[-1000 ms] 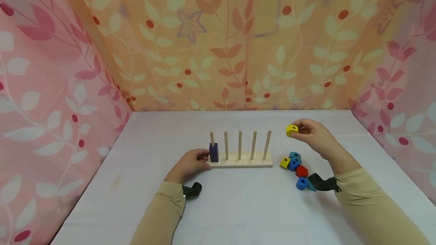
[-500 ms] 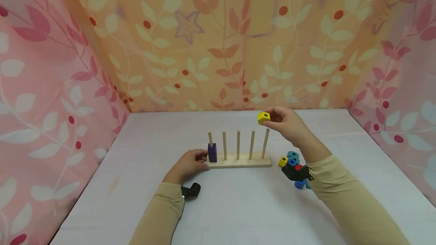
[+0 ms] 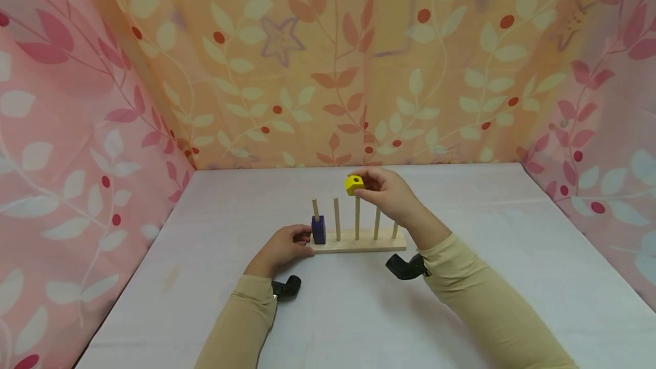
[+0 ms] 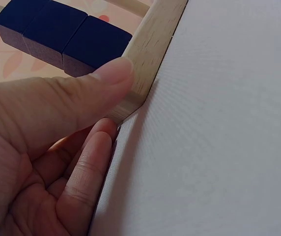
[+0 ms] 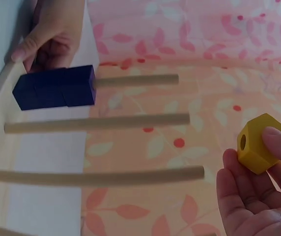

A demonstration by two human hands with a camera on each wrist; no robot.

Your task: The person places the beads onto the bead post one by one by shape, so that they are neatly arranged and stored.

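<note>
The right hand (image 3: 390, 193) pinches a yellow block (image 3: 354, 184) between its thumb and fingertips, with the block's round hole showing. It holds the block in the air just above the top of the middle peg (image 3: 357, 216) of a wooden peg rack (image 3: 359, 242); the right wrist view shows the block clear of the peg tips, touching none of them. The rack stands on the white counter (image 3: 512, 255) with five upright pegs in a row. A stack of dark blue blocks (image 3: 319, 229) sits low on the leftmost peg (image 3: 315, 209). The left hand (image 3: 283, 249) rests on the counter at the rack's left end, fingers curled, its thumb pressed against the corner of the wooden base just beside the blue stack. A leaf-patterned cloth (image 3: 328, 61) hangs behind and to both sides of the counter.
</note>
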